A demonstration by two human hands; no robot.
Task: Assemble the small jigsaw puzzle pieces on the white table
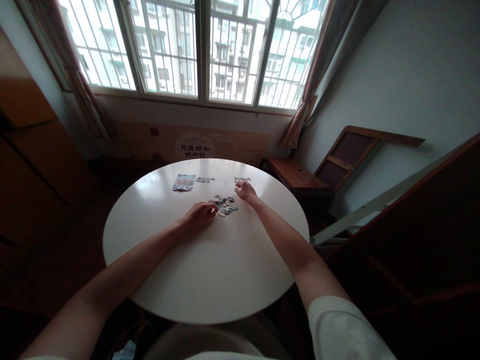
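Observation:
A loose pile of jigsaw puzzle pieces [226,204] lies near the middle of the round white table [210,280]. At the pile's left edge is my left hand [202,212], its fingers curled together; whether a piece is between them is too small to tell. My right hand [246,191] reaches farther out, closed with the fingertips down, at the near edge of a small group of puzzle pieces [243,179]. What its fingertips hold, if anything, is hidden. Another small group of puzzle pieces [205,179] lies at the far left of the pile, beside a picture sheet or packet [184,182].
A low wooden bench [296,172] stands behind the table on the right, with a folded wooden chair [348,150] by the wall. A printed cardboard panel [232,142] is under the barred window [232,55]. Brown cabinets [33,170] stand at the left.

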